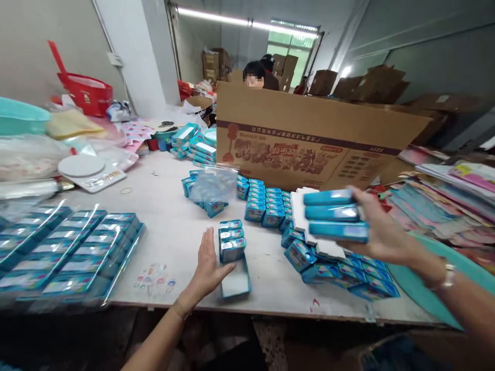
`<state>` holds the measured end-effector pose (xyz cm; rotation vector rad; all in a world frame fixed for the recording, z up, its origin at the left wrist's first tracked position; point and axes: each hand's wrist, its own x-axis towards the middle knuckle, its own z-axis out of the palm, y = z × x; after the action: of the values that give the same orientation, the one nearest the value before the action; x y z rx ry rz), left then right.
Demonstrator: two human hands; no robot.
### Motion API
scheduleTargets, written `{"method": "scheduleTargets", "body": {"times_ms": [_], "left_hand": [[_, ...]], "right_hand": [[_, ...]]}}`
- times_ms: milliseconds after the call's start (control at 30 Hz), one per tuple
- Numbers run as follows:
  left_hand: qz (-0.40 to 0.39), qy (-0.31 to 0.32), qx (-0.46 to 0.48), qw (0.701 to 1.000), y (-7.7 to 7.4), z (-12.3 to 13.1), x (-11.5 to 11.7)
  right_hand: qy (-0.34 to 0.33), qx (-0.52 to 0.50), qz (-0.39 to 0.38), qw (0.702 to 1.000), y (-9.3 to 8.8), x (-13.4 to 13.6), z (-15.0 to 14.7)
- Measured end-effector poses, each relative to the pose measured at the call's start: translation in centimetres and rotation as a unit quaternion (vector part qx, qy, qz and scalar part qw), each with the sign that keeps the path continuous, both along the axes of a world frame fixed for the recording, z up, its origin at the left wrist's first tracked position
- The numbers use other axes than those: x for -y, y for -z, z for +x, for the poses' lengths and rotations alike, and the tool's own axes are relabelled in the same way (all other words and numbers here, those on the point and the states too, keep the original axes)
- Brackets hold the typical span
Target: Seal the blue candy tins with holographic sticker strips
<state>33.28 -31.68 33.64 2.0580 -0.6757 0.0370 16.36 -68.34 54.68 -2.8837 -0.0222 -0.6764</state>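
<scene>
Three small blue boxes (334, 212) are gripped side by side in my right hand (377, 229), held above the right part of the table. My left hand (209, 265) has its fingers stretched up and its thumb apart, beside a shallow blue tray (247, 281). The far half of that tray holds three blue boxes (232, 242) in a row, and its near half shows a bare white bottom. Below my right hand lie several loose blue boxes (328, 270) and a stack of white trays or cartons (299, 208), partly hidden.
Clear-wrapped packs of blue boxes (88, 247) lie at the left. Behind them sits a white scale (93, 172). A big cardboard carton (294, 139) stands across the back, with a person (255, 72) behind it. Stacked printed sheets (444, 206) and a turquoise basin (421, 278) are at the right.
</scene>
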Motion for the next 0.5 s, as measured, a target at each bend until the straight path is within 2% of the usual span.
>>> {"method": "scheduleTargets", "body": {"times_ms": [33,100,167,233,333,433,500], "left_hand": [[-0.037,-0.019,-0.046,0.998,1.4,-0.9,-0.8],[-0.093,-0.03,-0.141,0.985,3.7,-2.5,-1.8],[-0.138,-0.012,-0.194,0.971,5.0,-3.6,-2.1],[-0.183,0.016,-0.195,0.963,5.5,-4.1,-1.9],[-0.219,0.046,-0.171,0.959,5.5,-4.2,-1.5],[-0.19,0.035,-0.156,0.969,5.6,-4.1,-1.2],[-0.162,0.03,-0.148,0.975,5.8,-4.2,-1.1]], "right_hand": [[-0.081,-0.031,0.006,0.996,0.6,-3.4,0.6],[-0.18,-0.103,0.02,0.978,1.9,-9.6,2.4],[-0.235,-0.158,0.015,0.959,3.5,-14.4,4.5],[-0.262,-0.193,0.012,0.945,5.3,-17.6,6.4],[-0.254,-0.23,0.005,0.94,8.2,-19.8,8.2],[-0.212,-0.245,-0.001,0.946,10.4,-19.7,8.4],[-0.181,-0.245,-0.022,0.952,10.9,-19.4,8.0]]}}
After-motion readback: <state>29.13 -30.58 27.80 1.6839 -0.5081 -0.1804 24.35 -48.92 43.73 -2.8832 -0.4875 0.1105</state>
